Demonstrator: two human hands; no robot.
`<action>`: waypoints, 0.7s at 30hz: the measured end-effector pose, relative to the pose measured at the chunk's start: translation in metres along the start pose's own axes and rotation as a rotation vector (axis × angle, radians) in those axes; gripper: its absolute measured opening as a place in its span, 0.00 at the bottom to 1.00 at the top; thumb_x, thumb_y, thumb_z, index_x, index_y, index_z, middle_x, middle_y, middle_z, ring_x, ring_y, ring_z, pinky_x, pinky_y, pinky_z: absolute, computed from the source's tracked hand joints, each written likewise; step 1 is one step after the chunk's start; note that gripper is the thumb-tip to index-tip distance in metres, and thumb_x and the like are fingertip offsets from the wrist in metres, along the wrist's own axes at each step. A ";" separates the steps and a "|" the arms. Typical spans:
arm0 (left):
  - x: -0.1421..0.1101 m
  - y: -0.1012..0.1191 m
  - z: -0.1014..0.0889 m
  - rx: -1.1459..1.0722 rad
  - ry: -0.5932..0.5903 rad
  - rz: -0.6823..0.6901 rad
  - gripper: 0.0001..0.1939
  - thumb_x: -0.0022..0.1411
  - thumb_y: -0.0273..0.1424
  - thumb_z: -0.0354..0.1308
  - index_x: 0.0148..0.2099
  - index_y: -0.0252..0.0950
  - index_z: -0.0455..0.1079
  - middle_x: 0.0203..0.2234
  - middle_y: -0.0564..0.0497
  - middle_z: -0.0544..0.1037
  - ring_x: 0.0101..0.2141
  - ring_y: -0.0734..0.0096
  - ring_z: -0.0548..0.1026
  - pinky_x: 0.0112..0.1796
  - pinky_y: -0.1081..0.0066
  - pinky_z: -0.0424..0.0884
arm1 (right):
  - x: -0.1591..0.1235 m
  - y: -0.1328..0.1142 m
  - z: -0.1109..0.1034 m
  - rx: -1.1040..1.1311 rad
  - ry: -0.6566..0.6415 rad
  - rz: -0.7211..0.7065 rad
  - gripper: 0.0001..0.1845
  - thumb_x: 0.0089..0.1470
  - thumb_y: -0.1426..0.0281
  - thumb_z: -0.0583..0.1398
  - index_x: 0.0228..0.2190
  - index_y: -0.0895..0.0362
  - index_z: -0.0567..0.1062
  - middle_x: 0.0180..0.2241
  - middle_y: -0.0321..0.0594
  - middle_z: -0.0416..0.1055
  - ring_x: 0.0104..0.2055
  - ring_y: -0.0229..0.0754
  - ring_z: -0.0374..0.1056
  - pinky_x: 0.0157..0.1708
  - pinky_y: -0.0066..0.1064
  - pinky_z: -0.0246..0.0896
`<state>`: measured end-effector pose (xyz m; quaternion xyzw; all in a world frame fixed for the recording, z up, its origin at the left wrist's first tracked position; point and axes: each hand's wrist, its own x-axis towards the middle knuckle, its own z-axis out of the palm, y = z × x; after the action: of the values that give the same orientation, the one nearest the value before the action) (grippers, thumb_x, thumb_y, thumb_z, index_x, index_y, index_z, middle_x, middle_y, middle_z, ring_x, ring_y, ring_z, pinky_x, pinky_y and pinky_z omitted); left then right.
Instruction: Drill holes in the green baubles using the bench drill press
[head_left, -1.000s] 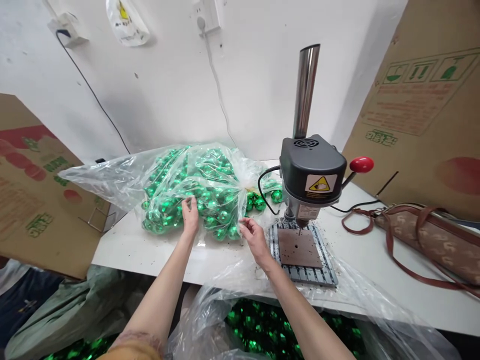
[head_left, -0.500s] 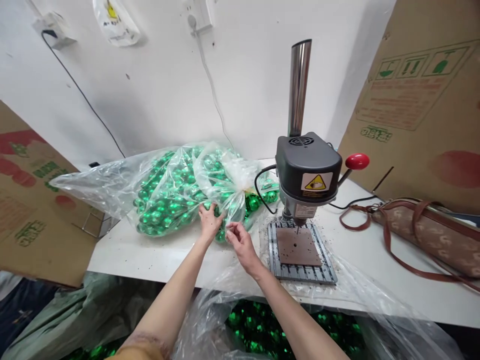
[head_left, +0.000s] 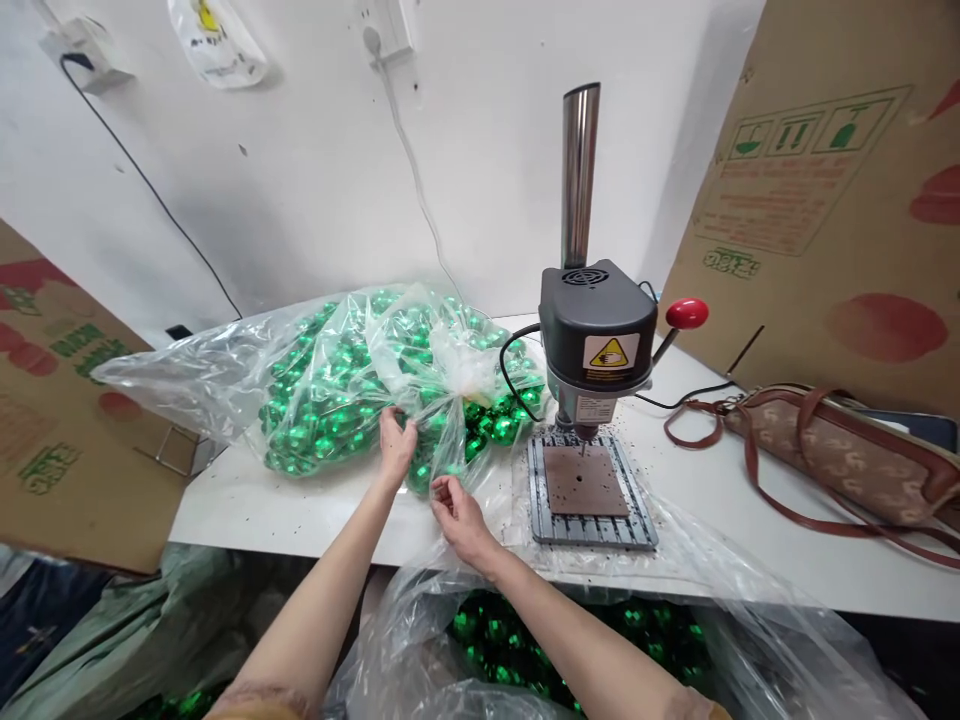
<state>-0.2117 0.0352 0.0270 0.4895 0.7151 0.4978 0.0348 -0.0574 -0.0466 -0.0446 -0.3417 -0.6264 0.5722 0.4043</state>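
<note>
Near the middle of the frame, left hand (head_left: 396, 455) slightly open, fingertips against the clear bag (head_left: 330, 400) of green faceted balls (head_left: 504, 428). Just beside, lower and to the right, right hand (head_left: 463, 518) narrow, fingertips close together at the bag's front; cannot tell whether pinching any film. Bag lying on the white bench (head_left: 270, 520), centre left, bunched at a whitish knot (head_left: 463, 368), loose folds (head_left: 448, 440) seemingly within easy reach. Right of centre, a drill press (head_left: 592, 330).
</note>
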 end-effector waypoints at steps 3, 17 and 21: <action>-0.019 0.003 0.003 0.015 -0.007 0.035 0.26 0.67 0.39 0.52 0.64 0.36 0.61 0.60 0.38 0.64 0.64 0.51 0.61 0.64 0.52 0.58 | 0.002 0.003 0.016 -0.025 -0.023 -0.009 0.23 0.61 0.57 0.59 0.51 0.59 0.71 0.50 0.45 0.72 0.49 0.40 0.71 0.50 0.41 0.72; -0.023 0.007 -0.010 0.228 -0.105 0.087 0.24 0.62 0.33 0.56 0.60 0.34 0.66 0.52 0.36 0.70 0.57 0.46 0.70 0.58 0.48 0.66 | -0.031 -0.029 -0.002 -0.335 -0.157 -0.176 0.25 0.61 0.58 0.59 0.56 0.57 0.68 0.57 0.47 0.67 0.58 0.46 0.66 0.58 0.49 0.67; -0.064 0.028 -0.016 0.264 0.225 0.305 0.26 0.62 0.34 0.59 0.61 0.34 0.65 0.62 0.34 0.63 0.67 0.43 0.57 0.66 0.44 0.53 | -0.072 -0.047 -0.047 -0.401 -0.247 -0.231 0.18 0.63 0.66 0.55 0.54 0.53 0.72 0.55 0.45 0.69 0.58 0.43 0.66 0.60 0.43 0.65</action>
<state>-0.1682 -0.0217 0.0281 0.5338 0.6910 0.4510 -0.1851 0.0178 -0.0955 -0.0052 -0.2688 -0.8067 0.4239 0.3119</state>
